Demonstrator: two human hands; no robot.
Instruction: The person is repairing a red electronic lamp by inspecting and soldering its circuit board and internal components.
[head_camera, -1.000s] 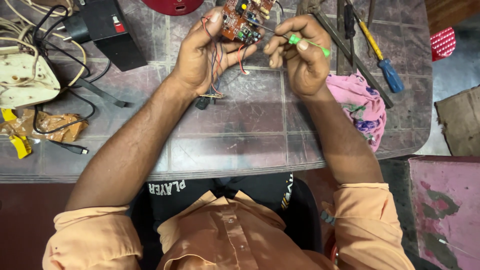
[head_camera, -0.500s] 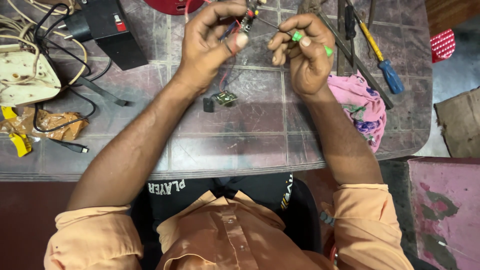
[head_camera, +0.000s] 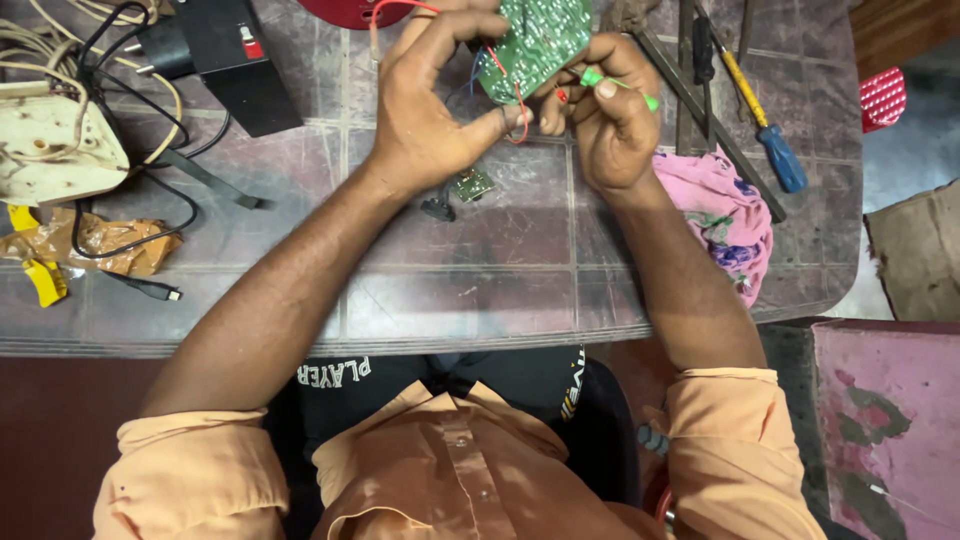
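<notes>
My left hand (head_camera: 435, 105) holds a green circuit board (head_camera: 535, 42) up above the table, its solder side facing me, with red and blue wires (head_camera: 505, 85) trailing from it. My right hand (head_camera: 610, 115) is closed around a small tool with a green handle (head_camera: 615, 88), its tip at the board's right edge. Below the hands, a small green circuit piece (head_camera: 473, 184) and a small black part (head_camera: 438, 210) lie on the tiled table (head_camera: 500, 270).
At the left sit a black adapter box (head_camera: 235, 60), a cream power strip (head_camera: 55, 145) with tangled cables, and crumpled brown tape (head_camera: 100, 240). A pink cloth (head_camera: 725, 215), a blue-handled screwdriver (head_camera: 765, 130) and metal tools (head_camera: 690, 70) lie on the right. A red object (head_camera: 345, 10) is at the top edge.
The left hand has turned the circuit board over, so its green solder side now faces me. The right hand has kept the green-handled tool at the board.
</notes>
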